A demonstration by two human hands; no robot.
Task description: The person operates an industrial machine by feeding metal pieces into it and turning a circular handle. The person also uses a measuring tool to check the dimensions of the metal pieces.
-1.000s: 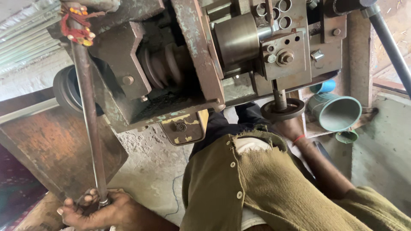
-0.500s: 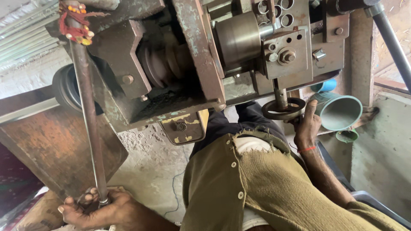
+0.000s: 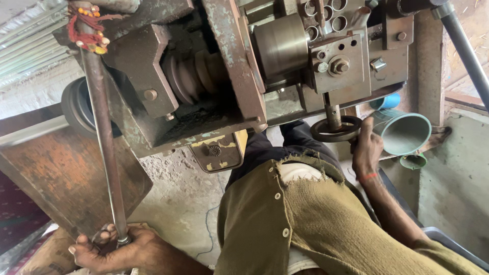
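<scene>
My left hand [image 3: 119,249] is at the bottom left, closed around the lower end of a long steel lever rod [image 3: 104,142]. The rod runs up to a worn greenish machine [image 3: 204,66], where red thread is tied round its top. My right hand [image 3: 368,148] reaches up on the right and grips the rim of a small dark handwheel [image 3: 333,131] under the machine's block. A red band sits on that wrist. My olive buttoned shirt [image 3: 305,219] fills the lower middle.
A stepped belt pulley [image 3: 191,74] sits inside the machine frame and a steel drum [image 3: 280,46] to its right. A teal funnel-like cup [image 3: 405,133] lies beyond the handwheel. A rusty metal panel [image 3: 66,178] leans at the left. A dark pipe [image 3: 466,51] slants at the top right.
My right hand has come out from under the handwheel and moved to its right rim, gripping it. My left hand stays on the rod's end.
</scene>
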